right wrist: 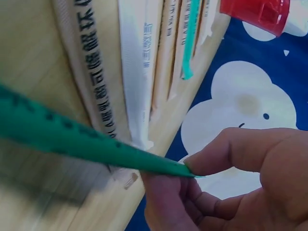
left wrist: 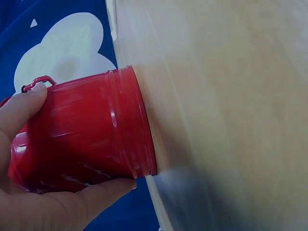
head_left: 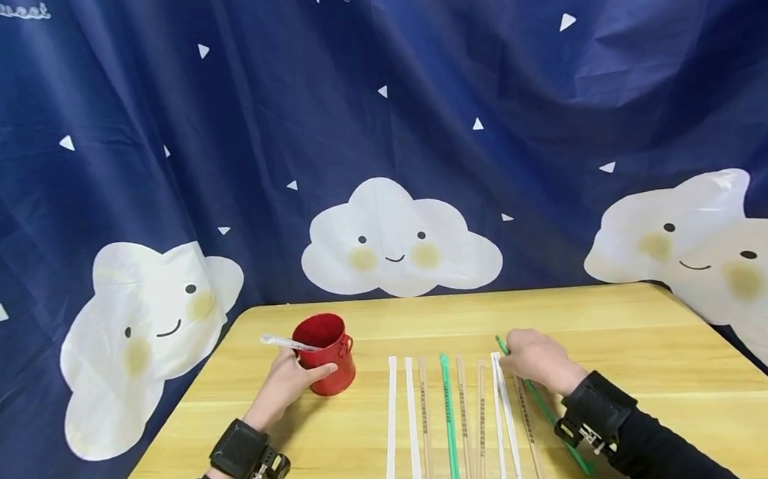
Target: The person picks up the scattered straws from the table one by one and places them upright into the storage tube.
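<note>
Pinching the upper end of a green wrapped straw with the right hand, lower right of the head frame; gripping a red bucket with the left hand, left of centre. Looks light, thin and fairly stiff, with a slick, easily creased wrapper; best pinched gently near one end.

Bright head view, hazier wrist views
Glare streaks the red bucket; the green straw blurs, perhaps out of focus.
</note>
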### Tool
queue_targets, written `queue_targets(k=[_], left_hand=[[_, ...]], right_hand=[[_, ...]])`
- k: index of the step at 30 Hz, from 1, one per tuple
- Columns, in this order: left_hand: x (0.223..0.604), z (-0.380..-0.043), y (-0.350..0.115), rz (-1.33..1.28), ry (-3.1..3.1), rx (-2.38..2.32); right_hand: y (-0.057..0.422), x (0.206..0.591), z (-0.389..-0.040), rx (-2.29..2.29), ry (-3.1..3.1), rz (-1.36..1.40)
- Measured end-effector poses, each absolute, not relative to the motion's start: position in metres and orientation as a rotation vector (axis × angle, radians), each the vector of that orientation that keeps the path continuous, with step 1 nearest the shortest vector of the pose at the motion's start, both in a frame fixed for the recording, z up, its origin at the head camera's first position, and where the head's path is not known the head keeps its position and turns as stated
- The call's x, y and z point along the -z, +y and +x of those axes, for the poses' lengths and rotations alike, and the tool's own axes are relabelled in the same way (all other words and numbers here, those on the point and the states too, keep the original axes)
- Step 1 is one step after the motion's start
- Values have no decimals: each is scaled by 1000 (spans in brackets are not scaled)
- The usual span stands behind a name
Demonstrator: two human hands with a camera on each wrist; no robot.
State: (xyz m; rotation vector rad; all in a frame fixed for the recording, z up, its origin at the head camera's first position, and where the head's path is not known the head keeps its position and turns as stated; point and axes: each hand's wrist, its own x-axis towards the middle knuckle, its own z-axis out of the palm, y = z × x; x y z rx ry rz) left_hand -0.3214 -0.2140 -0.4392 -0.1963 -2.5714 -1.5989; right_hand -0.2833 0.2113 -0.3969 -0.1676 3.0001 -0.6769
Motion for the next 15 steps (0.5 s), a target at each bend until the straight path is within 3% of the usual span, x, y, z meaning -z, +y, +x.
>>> queue_targets(k=[15], left_hand=[[440, -323, -214, -208, -2570, 1610]], right_hand=[[186, 373, -279, 928, 2952, -305]])
